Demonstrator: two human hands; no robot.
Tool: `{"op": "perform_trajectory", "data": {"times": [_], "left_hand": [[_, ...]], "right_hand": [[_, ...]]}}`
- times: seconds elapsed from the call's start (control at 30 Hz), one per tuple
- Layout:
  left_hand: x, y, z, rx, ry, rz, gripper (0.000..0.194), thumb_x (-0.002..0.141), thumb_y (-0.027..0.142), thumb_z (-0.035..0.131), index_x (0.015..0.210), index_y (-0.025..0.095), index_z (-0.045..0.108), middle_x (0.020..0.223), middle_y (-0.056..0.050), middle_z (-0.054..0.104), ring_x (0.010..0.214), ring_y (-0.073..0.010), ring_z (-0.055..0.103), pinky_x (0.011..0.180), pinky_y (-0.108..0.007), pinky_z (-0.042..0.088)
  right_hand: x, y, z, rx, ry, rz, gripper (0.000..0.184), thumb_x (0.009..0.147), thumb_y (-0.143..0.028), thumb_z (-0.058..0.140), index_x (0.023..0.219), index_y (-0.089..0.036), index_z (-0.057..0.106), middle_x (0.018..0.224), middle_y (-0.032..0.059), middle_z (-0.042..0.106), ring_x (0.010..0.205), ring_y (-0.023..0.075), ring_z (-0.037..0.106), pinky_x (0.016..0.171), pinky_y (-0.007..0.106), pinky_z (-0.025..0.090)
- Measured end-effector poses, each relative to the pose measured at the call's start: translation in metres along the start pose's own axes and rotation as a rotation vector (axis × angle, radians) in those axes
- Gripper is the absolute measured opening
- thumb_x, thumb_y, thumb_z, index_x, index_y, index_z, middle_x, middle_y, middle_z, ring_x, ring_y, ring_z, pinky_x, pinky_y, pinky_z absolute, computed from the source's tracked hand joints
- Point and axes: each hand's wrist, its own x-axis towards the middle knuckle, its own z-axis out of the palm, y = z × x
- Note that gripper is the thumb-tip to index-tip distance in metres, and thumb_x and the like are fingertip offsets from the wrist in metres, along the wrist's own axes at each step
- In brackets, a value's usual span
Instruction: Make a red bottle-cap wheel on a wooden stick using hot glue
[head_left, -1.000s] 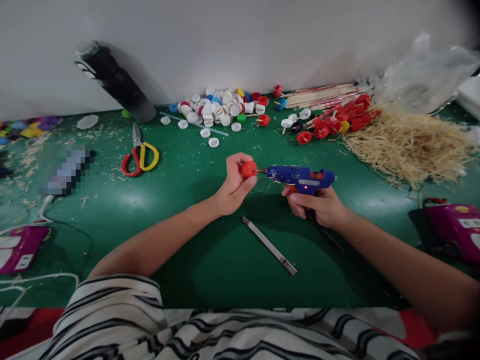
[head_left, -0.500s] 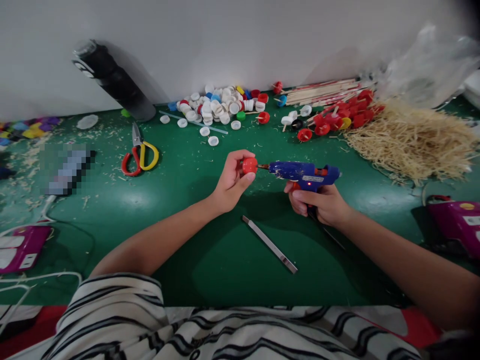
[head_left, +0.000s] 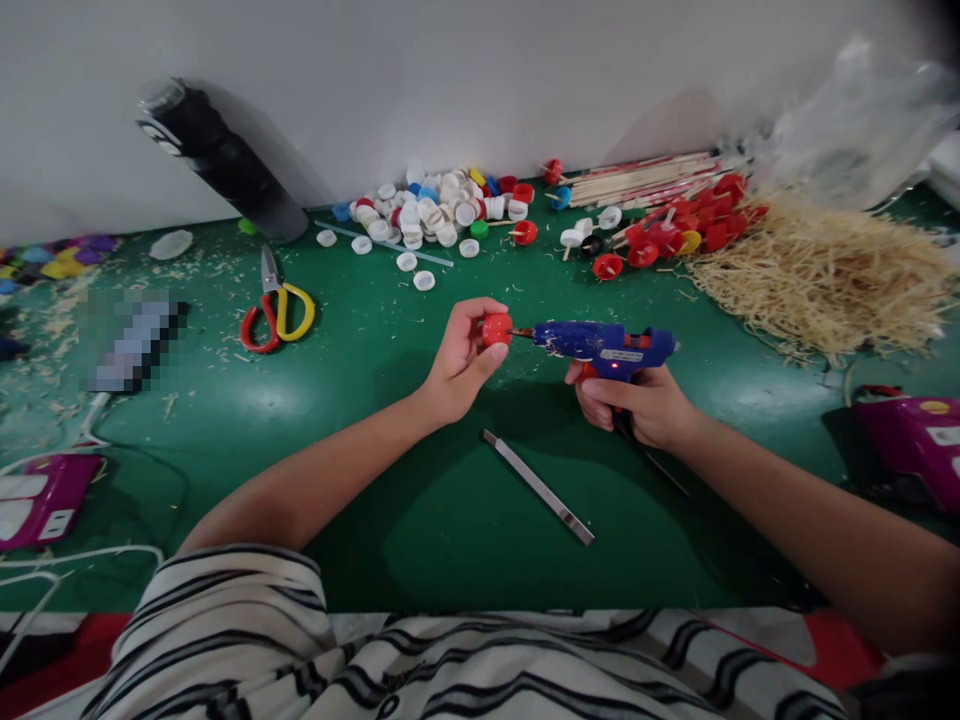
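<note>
Between the thumb and fingers of my left hand [head_left: 463,362] is a red bottle cap [head_left: 496,329], held up above the green table [head_left: 420,480]. My right hand [head_left: 634,402] is wrapped round the handle of a blue hot glue gun [head_left: 592,342] with a small red light lit on its side. The gun points left, and its metal nozzle is at the cap's right side; whether they touch I cannot tell. Below the hands lies a slim silver utility knife [head_left: 538,487].
Loose bottle caps [head_left: 442,205] are heaped by the wall, with caps on sticks [head_left: 660,238], wooden sticks [head_left: 637,182] and pale shredded straw [head_left: 825,280] rightward. Scissors [head_left: 277,305], a black bottle [head_left: 225,160] and a phone [head_left: 139,345] are on the left. Magenta power strips [head_left: 56,495] flank both sides.
The glue gun drew slightly right from the cap, then came back a little left. My left hand keeps its hold on the cap and has barely moved.
</note>
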Motion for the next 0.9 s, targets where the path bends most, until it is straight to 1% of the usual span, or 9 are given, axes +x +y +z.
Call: {"op": "perform_trajectory", "data": {"times": [0.13,0.27,0.47,0.67,0.9], "left_hand": [[-0.001,-0.001,-0.001,-0.027,-0.012,0.016,0.039,0.099,0.048,0.066,0.129,0.029,0.051,0.105,-0.003,0.054,0.073,-0.0096,0.052,0.064,-0.028,0.050],[0.000,-0.003,-0.002,-0.029,-0.019,0.019,0.039,0.099,0.048,0.066,0.130,0.028,0.051,0.105,-0.002,0.053,0.073,-0.0095,0.052,0.063,-0.027,0.049],[0.002,-0.010,-0.002,-0.058,-0.038,0.155,0.035,0.102,0.038,0.065,0.133,0.026,0.053,0.104,-0.001,0.052,0.074,-0.0062,0.052,0.062,-0.020,0.047],[0.001,-0.010,-0.002,-0.059,-0.040,0.157,0.034,0.102,0.034,0.065,0.134,0.027,0.055,0.105,-0.001,0.053,0.073,-0.0057,0.053,0.062,-0.019,0.048],[0.001,-0.010,-0.002,-0.037,-0.041,0.151,0.035,0.102,0.038,0.064,0.133,0.026,0.053,0.104,-0.002,0.054,0.073,-0.0063,0.052,0.061,-0.019,0.048]], "right_hand": [[0.000,0.000,0.000,0.000,0.005,0.013,0.021,0.089,-0.035,0.080,0.097,-0.017,0.072,0.053,-0.0057,0.056,0.042,0.0096,0.049,0.043,0.026,0.037],[0.001,0.001,0.000,0.006,0.000,0.003,0.020,0.090,-0.034,0.080,0.098,-0.017,0.072,0.053,-0.0059,0.057,0.042,0.0095,0.049,0.043,0.026,0.037],[0.001,0.002,-0.001,0.017,-0.013,-0.001,0.021,0.089,-0.034,0.081,0.097,-0.016,0.072,0.053,-0.0056,0.058,0.041,0.0096,0.050,0.043,0.025,0.037],[0.001,0.004,-0.004,0.018,-0.011,0.007,0.019,0.090,-0.032,0.080,0.099,-0.016,0.072,0.054,-0.0054,0.058,0.042,0.0095,0.051,0.043,0.024,0.038],[0.001,0.003,-0.004,0.022,-0.017,0.004,0.019,0.090,-0.032,0.080,0.098,-0.016,0.072,0.054,-0.0055,0.058,0.042,0.0093,0.050,0.043,0.024,0.038]]}}
